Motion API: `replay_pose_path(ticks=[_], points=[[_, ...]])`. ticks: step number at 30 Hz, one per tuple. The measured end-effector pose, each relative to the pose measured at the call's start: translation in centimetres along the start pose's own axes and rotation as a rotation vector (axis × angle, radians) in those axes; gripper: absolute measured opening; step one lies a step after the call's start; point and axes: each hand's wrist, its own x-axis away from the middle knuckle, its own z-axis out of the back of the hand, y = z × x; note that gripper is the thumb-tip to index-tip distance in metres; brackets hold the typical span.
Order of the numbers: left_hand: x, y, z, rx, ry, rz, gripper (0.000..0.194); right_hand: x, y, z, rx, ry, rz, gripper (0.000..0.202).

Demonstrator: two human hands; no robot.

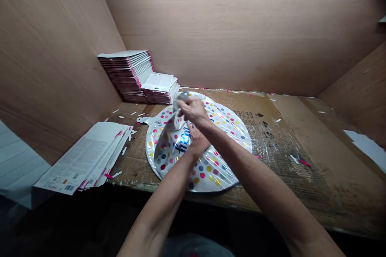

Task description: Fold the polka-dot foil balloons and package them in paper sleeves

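Note:
A round white foil balloon (208, 170) with coloured dots and blue lettering lies flat on the cardboard-covered work surface, its tail pointing left. My right hand (194, 109) is closed on an upper-left part of the foil and pulls it up into a fold; a blurred silver bit shows at the fingers. Just below and partly behind my right forearm, my left hand (197, 139) rests on the balloon near the lettering, fingers stretched out. Several balloons may be stacked here; I cannot tell.
Behind to the left stand a tall stack of printed card sleeves (126, 78) and a lower stack (159, 88). More sleeves (87, 152) fan out at the front left. Small white and pink scraps (304, 162) dot the cardboard (280, 136). Wooden panels (226, 28) enclose the sides and back.

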Motion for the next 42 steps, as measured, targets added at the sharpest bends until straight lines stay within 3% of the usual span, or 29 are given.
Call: replay_pose_path(ticks=[2, 4, 7, 9, 10, 11, 13, 15, 17, 19, 21, 24, 26, 28, 31, 35, 37, 39, 42], points=[[1.3, 0.8, 0.6, -0.056, -0.026, 0.056, 0.054, 1.3, 3.0, 2.2, -0.117, 0.066, -0.084, 0.037], [4.5, 1.9, 1.3, -0.061, -0.064, -0.007, 0.058, 3.1, 6.3, 4.5, -0.245, 0.149, -0.188, 0.038], [11.4, 2.9, 3.6, 0.103, -0.225, -0.377, 0.065, 6.0, 11.0, 7.3, -0.239, 0.224, -0.306, 0.040], [15.2, 2.7, 6.4, 0.362, -0.411, -0.600, 0.046, 7.7, 13.3, 8.5, -0.173, 0.234, -0.417, 0.044], [16.3, 2.3, 8.0, 0.487, -0.518, -0.677, 0.036, 8.4, 14.1, 8.9, -0.144, 0.234, -0.465, 0.046], [16.8, 1.7, 9.4, 0.602, -0.549, -0.702, 0.029, 9.0, 14.7, 9.2, -0.119, 0.234, -0.501, 0.047], [16.4, 0.5, 11.3, 0.696, -0.376, -0.633, 0.031, 9.8, 15.6, 9.7, -0.077, 0.238, -0.538, 0.048], [15.0, -0.9, 11.3, 0.549, -0.080, -0.513, 0.038, 10.3, 16.0, 10.4, -0.019, 0.227, -0.562, 0.049], [13.5, -2.1, 9.2, 0.255, 0.083, -0.417, 0.048, 10.9, 16.0, 11.2, 0.062, 0.203, -0.578, 0.047], [12.8, -3.2, 6.1, -0.001, 0.075, -0.328, 0.068, 11.3, 15.3, 12.1, 0.171, 0.213, -0.588, 0.037], [12.7, -3.8, 3.0, -0.151, 0.032, -0.270, 0.077, 11.2, 13.8, 12.3, 0.422, 0.319, -0.492, 0.028], [13.3, -3.9, 0.4, -0.244, 0.029, -0.239, 0.077, 9.0, 10.8, 10.9, 0.883, 0.460, -0.085, 0.054], [13.6, -3.7, -0.1, -0.259, 0.049, -0.227, 0.076, 6.1, 9.4, 9.0, 1.013, 0.370, 0.197, 0.057], [13.7, -3.6, 0.0, -0.260, 0.062, -0.232, 0.074, 2.7, 9.3, 6.9, 1.040, 0.171, 0.372, 0.052], [13.9, -4.1, 0.2, -0.240, 0.111, -0.280, 0.071, -1.5, 11.7, 4.6, 1.010, -0.092, 0.329, 0.051], [15.3, -5.4, 1.0, -0.170, 0.278, -0.171, 0.061, -3.9, 15.8, 4.1, 0.939, -0.188, 0.174, 0.051], [16.1, -5.9, 2.0, -0.142, 0.302, -0.073, 0.046, -3.8, 16.3, 4.8, 0.896, -0.127, 0.178, 0.052], [16.4, -6.2, 3.3, -0.091, 0.240, -0.044, 0.027, -2.0, 15.3, 5.6, 0.766, 0.051, 0.256, 0.052], [15.5, -6.2, 5.8, 0.072, 0.022, 0.028, 0.017, 4.8, 11.7, 5.8, 0.434, 0.349, 0.503, 0.038]])
